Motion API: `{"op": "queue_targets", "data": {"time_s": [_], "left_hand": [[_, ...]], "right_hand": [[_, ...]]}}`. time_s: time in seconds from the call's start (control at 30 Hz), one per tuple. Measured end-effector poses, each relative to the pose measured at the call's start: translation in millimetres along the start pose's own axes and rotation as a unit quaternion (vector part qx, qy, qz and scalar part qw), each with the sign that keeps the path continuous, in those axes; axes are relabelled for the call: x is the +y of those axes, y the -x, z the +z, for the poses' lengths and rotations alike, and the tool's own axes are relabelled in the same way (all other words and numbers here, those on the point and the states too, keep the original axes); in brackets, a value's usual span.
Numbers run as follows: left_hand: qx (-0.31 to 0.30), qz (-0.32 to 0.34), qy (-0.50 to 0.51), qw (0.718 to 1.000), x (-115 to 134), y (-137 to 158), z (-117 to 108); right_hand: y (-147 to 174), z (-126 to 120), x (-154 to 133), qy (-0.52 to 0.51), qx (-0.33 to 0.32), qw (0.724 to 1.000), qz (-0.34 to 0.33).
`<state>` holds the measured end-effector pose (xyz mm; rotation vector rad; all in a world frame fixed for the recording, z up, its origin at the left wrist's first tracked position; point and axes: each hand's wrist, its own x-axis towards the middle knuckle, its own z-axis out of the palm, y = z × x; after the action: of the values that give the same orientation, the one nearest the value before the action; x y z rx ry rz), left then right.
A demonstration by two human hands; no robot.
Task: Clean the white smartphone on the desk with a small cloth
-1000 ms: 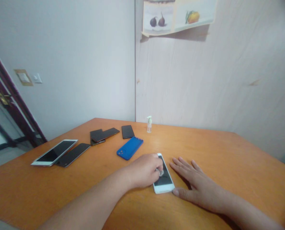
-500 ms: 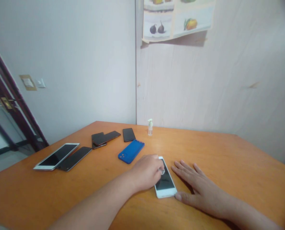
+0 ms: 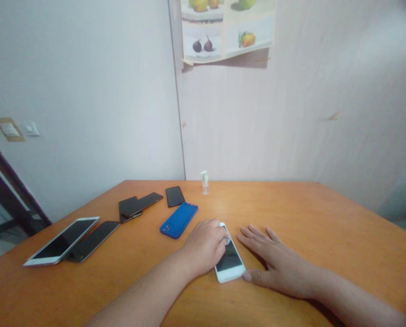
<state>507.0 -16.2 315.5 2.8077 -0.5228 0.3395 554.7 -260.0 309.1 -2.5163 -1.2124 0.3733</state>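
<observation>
A white smartphone [image 3: 230, 261] with a dark screen lies face up on the wooden table in front of me. My left hand [image 3: 208, 245] rests over its upper left part, fingers curled around a small whitish wad [image 3: 227, 240] that is pressed on the screen. Most of the wad is hidden by the fingers, so its material is unclear. To the right of the phone my right hand [image 3: 274, 261] lies flat with fingers spread, its thumb touching the phone's lower right corner. Just beyond my left hand is a blue phone case [image 3: 179, 221].
A small clear pump bottle [image 3: 205, 184] stands near the table's back edge. One black phone [image 3: 174, 196] lies behind the blue case. Two dark phones [image 3: 143, 204] overlap farther left. A large white phone [image 3: 64, 240] leans on a black one [image 3: 93, 240] at the left edge.
The camera view has turned slightly right, so the scene has shifted left. My left hand still grips the wad on the screen, and my right hand keeps its place beside the phone.
</observation>
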Motion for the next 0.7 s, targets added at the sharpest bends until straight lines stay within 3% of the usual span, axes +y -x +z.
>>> {"op": "queue_targets", "data": {"time_s": [0.23, 0.43, 0.5, 0.7], "left_hand": [[0.034, -0.079, 0.003, 0.996, -23, -3, 1], [-0.011, 0.026, 0.035, 0.999, 6, 3, -2], [-0.012, 0.030, 0.041, 0.999, 5, 3, -3], [0.037, -0.070, 0.027, 0.996, -21, -7, 1]], "right_hand": [[3, -6, -8, -0.015, -0.006, 1.000, 0.007], [2, -7, -7, -0.015, -0.001, 1.000, 0.006], [1, -6, -6, -0.019, 0.003, 1.000, 0.001], [0, -8, -9, -0.022, 0.003, 1.000, 0.003]]}}
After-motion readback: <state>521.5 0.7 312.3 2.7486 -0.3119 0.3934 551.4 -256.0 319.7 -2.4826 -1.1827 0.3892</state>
